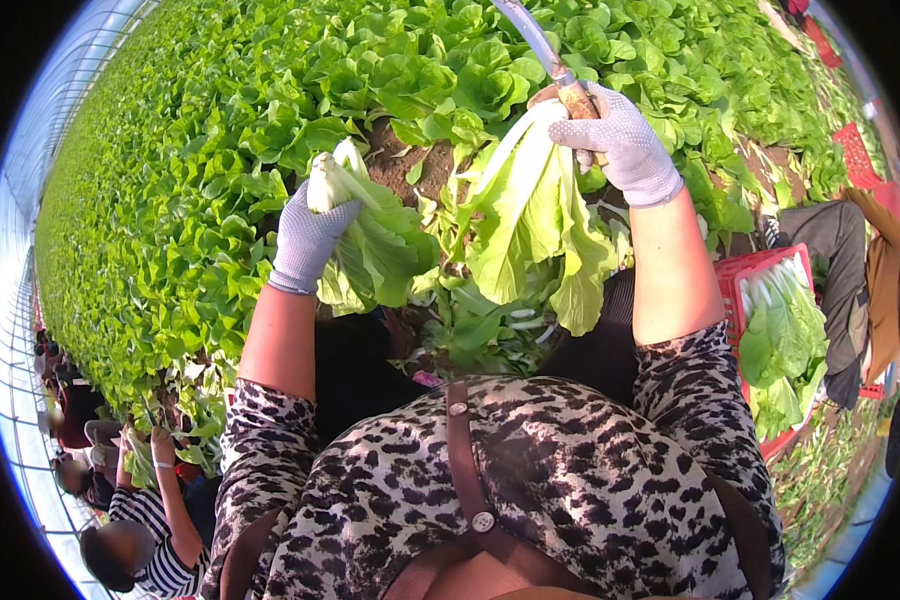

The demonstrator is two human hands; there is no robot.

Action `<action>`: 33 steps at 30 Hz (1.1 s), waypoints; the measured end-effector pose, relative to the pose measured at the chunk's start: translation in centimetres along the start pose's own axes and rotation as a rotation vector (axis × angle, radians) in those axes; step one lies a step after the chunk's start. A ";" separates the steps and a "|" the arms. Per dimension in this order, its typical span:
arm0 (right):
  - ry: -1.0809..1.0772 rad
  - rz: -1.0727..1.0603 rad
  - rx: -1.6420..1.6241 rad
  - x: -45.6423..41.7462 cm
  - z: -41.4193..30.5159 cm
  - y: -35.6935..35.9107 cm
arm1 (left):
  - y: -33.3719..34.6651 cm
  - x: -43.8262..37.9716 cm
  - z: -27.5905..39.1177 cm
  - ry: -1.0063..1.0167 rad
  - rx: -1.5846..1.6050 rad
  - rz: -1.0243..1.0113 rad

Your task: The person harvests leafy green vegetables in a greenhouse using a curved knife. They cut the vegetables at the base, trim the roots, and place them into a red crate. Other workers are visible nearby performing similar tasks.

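Note:
My left hand [311, 229], in a pale dotted work glove, grips a trimmed head of leafy greens [382, 240] near its white base, its leaves hanging to the right. In my right hand [619, 142], gloved alike, is the wooden handle of a sickle [579, 101]; its curved metal blade [529, 30] points up and away. Loose pale-green leaves [532, 202] with white stalks hang from the same hand, pinched beside the handle. Below and between my hands, cut leaves [487, 322] and stalk pieces lie on the ground.
Dense rows of growing greens [195, 150] spread ahead and left. A red plastic crate [731, 292] full of cut heads stands at my right, beside a person's legs [832, 277]. Other people work at lower left, one in a striped shirt [169, 540]. More red crates [859, 154] stand far right.

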State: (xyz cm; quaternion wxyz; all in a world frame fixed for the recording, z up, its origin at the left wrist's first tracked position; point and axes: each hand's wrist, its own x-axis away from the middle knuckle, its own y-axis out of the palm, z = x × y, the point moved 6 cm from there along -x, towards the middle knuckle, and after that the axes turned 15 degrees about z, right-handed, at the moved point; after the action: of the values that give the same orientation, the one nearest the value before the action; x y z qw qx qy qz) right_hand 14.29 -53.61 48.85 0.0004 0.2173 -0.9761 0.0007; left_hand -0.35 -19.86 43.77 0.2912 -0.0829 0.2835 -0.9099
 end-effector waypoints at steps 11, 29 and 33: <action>0.175 0.014 -0.370 1.4 4.7 12.6 | 8.8 5.2 5.3 0.094 0.640 -0.639; 0.062 -0.087 0.295 1.6 4.0 8.8 | 5.0 5.7 7.4 0.720 -0.066 -0.310; -0.034 -0.137 0.276 1.9 1.8 8.1 | 5.1 5.4 6.6 0.800 -0.225 -0.264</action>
State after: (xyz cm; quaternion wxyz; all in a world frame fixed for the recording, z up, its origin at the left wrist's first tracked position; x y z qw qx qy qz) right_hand 9.09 -47.09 47.03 -0.0460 0.2814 -0.9495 0.1312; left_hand -0.22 -29.46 46.31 0.0288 0.2094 0.4585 -0.8632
